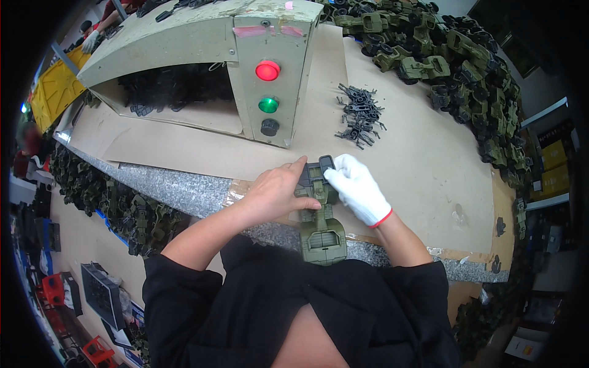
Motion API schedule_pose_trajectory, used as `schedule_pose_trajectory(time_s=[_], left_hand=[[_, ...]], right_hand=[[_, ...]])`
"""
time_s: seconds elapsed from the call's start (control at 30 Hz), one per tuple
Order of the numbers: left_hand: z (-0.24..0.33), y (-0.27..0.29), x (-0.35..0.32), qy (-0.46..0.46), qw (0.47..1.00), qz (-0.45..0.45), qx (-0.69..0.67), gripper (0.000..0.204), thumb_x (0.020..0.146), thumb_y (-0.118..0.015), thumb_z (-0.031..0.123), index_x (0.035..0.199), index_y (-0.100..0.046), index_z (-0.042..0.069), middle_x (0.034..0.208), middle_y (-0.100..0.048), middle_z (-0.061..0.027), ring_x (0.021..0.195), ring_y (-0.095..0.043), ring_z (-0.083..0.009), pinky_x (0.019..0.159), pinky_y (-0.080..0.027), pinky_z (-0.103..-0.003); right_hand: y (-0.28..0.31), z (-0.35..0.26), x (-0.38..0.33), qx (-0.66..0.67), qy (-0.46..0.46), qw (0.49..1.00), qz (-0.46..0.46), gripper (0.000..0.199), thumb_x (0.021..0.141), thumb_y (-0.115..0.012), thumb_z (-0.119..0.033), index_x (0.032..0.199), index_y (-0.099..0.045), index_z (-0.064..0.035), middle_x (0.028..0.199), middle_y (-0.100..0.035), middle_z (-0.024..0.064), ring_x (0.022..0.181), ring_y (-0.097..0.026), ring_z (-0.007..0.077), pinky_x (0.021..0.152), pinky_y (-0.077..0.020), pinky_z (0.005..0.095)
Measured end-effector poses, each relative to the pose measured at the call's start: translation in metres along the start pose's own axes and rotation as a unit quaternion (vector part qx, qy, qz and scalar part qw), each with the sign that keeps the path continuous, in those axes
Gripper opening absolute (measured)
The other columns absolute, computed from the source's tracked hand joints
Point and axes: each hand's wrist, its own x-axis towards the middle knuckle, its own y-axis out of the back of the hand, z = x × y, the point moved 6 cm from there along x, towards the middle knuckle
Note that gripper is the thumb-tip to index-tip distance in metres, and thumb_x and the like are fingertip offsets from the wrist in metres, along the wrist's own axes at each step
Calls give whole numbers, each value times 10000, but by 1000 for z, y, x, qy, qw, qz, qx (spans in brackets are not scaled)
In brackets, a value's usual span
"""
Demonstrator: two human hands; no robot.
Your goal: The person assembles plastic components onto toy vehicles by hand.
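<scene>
An olive-green toy vehicle [323, 241] lies lengthwise at the table's near edge, close to my body. My bare left hand [276, 189] grips it from the left, thumb across its narrow middle and fingers along the far end. My right hand [361, 189], in a white glove with a red cuff, is closed at the far right corner of the vehicle. Its fingertips press on a dark grey part [326, 163] there; the exact contact is hidden by the glove. Just beyond my hands lies a small pile of dark, forked plastic pieces [360, 115].
A pale green box [270, 43] with a red light, a green light and a black knob stands ahead left, dark pieces inside it. Green toy vehicles [424, 67] are heaped at far right; more [144, 218] lie lower left. Another person's gloved hand [90, 42] shows far left.
</scene>
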Motion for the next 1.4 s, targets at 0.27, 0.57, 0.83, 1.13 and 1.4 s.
schedule_pose_trajectory(time_s=[0.27,0.57,0.83,1.13,1.4], left_hand=[[20,-11,2,34,988,109,100,934,629,-706,458,1256,-319,-115,967,-547,-235,844,-585,-339,737,-489,-379],[59,-34,35,-222,969,-110,11,664,618,-685,105,1230,-430,67,1171,-520,-114,994,-499,-329,878,-406,-390],[40,3,-14,-229,971,51,56,866,567,-784,332,1303,-389,102,1286,-415,-149,1176,-393,-316,969,-331,-428],[-19,-18,-38,-119,977,87,-154,864,555,-810,234,1301,-398,95,1286,-378,-167,1189,-396,-320,981,-350,-384],[-22,-25,-35,-121,975,98,-161,816,546,-810,206,1265,-448,72,1238,-416,-155,1165,-424,-292,968,-360,-363]], right_hand=[[14,-16,1,30,-61,998,17,246,827,-595,-260,929,-556,-40,677,-519,7,486,-421,43,423,-361,213],[97,-34,56,-387,38,867,311,555,828,-464,-532,1012,-595,-25,935,-618,209,903,-576,367,782,-446,418],[99,-34,66,-435,9,886,160,377,823,-517,-378,880,-620,-20,834,-632,170,778,-619,277,696,-473,380],[59,-25,-64,142,-100,985,7,184,832,-580,-106,953,-562,31,749,-610,74,579,-582,109,503,-491,232],[57,-27,-73,74,-114,990,32,147,813,-600,-103,870,-573,30,670,-599,67,475,-526,68,424,-426,178]])
